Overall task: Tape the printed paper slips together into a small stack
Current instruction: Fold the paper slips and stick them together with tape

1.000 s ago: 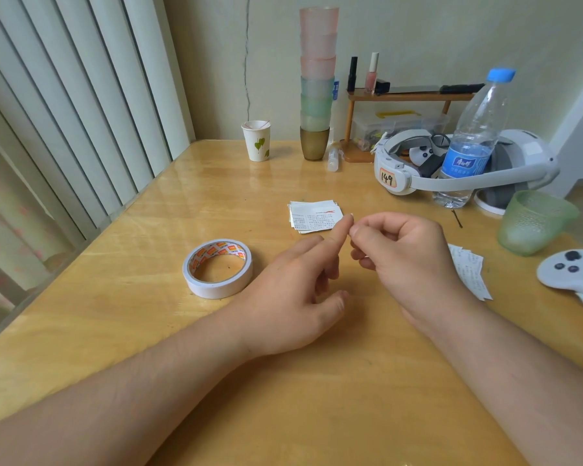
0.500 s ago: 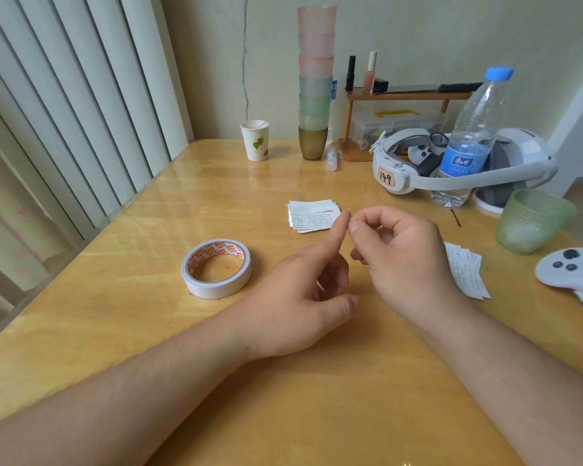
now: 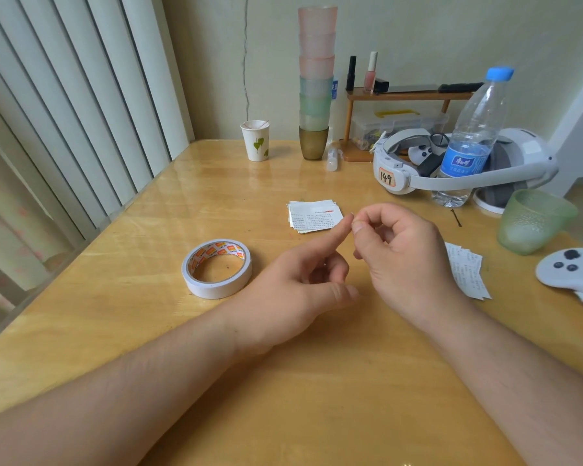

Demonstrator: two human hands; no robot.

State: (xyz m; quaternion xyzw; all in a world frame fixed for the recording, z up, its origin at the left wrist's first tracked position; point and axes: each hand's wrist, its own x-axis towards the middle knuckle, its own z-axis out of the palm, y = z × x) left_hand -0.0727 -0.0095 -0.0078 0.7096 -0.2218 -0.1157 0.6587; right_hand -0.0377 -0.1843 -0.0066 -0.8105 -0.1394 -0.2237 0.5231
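A small stack of printed paper slips [image 3: 313,216] lies mid-table, just beyond my hands. More slips [image 3: 465,274] lie fanned out to the right, partly hidden by my right wrist. A roll of white tape [image 3: 216,269] lies flat to the left. My left hand [image 3: 293,290] hovers over the table with its index finger held straight out and its other fingers curled. My right hand [image 3: 404,253] pinches thumb and forefinger at that fingertip, on what looks like a tiny bit of tape, too small to see clearly.
A green cup [image 3: 532,220] and a white controller [image 3: 572,270] sit at the right. A water bottle [image 3: 468,146], a headset [image 3: 398,173], a tower of stacked cups [image 3: 315,89] and a paper cup [image 3: 255,141] line the back. Vertical blinds run along the left table edge.
Both hands stay nearly still, meeting at the left index fingertip. The left hand's other fingers have curled in a little more.
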